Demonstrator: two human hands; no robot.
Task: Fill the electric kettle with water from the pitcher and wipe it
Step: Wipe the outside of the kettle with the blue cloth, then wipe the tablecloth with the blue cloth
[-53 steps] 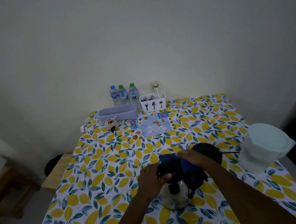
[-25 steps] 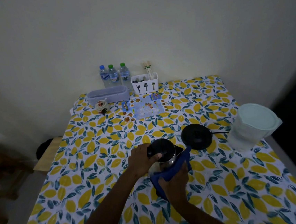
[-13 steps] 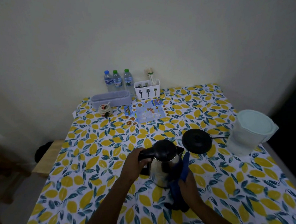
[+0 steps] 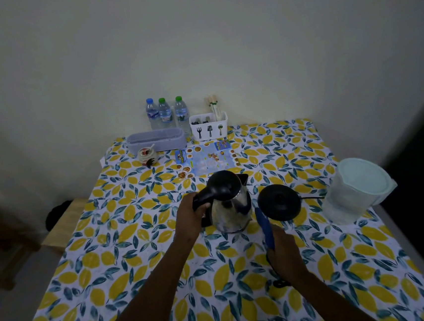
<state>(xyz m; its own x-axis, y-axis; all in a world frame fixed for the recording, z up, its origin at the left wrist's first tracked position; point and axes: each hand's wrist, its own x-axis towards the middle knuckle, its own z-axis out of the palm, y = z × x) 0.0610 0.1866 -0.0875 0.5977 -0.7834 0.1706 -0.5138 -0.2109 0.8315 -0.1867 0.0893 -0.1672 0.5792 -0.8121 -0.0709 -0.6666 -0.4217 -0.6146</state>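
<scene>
Kettle (image 4: 231,202) stands upright near the table's middle, lid down, with its black base (image 4: 279,201) just beside it at three o'clock and the lidded pitcher (image 4: 356,190) farther out the same way, near the table's (image 4: 137,258) right edge. The left hand (image 4: 192,218) is wrapped shut around the kettle's handle at the nine o'clock side, steadying it. The right hand (image 4: 283,250), at about five o'clock from the kettle, is closed on a blue cloth (image 4: 265,226), whose upper end rises toward the kettle's wall without clearly touching it. Only the head view is given. Judging from this, the pitcher set aside with its lid on suggests filling is done, though the water level is hidden; wiping seems under way or nearly over, and seating the kettle on its base may remain.
</scene>
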